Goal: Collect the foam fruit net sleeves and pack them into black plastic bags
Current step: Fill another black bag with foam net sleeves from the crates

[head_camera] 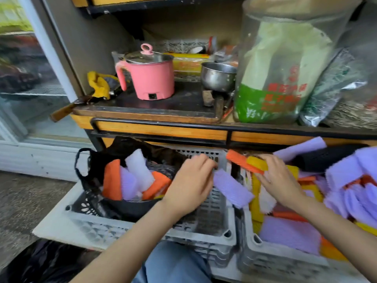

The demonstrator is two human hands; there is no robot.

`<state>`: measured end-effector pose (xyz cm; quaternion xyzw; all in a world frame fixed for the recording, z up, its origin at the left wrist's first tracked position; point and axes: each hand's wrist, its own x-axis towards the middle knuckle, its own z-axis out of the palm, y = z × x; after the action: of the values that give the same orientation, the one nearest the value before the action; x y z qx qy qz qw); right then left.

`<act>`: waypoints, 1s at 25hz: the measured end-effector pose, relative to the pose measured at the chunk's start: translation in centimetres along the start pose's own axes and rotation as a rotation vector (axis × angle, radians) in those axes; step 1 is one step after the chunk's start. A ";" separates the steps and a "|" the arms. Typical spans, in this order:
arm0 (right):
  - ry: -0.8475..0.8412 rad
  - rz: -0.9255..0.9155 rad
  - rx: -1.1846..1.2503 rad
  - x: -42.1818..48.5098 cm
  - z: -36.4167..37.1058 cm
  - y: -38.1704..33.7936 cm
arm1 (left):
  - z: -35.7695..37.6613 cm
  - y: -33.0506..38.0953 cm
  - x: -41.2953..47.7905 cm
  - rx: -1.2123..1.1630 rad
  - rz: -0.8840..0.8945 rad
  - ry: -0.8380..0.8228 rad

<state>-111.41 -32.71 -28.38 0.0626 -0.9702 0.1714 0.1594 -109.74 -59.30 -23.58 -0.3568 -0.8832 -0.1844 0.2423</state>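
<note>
A black plastic bag (91,176) stands open in the left grey crate (98,229), holding orange, purple and white foam sleeves (130,180). My left hand (191,186) hovers over that crate, fingers pinching one end of a purple sleeve (232,188) that spans the gap between the crates. My right hand (279,178) is over the right grey crate (271,260), gripping an orange and a yellow sleeve (244,161) together. That crate is heaped with purple, yellow and orange sleeves (346,184).
Above the crates runs a wooden shelf (163,127) with a pink electric pot (151,76), a steel bowl (219,75), yellow gloves (100,84) and a large clear bag (285,64). Another black bag (40,264) lies bottom left. A glass door (24,68) is at the left.
</note>
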 end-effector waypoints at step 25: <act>0.232 0.330 0.214 -1.0 -5.0 4.1 | 11.7 0.3 4.6 -0.231 -0.467 -0.225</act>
<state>-109.76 -27.04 -25.59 -0.1006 -0.9187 0.3032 0.2323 -115.84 -50.73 -30.53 -0.1871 -0.9358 -0.2942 0.0515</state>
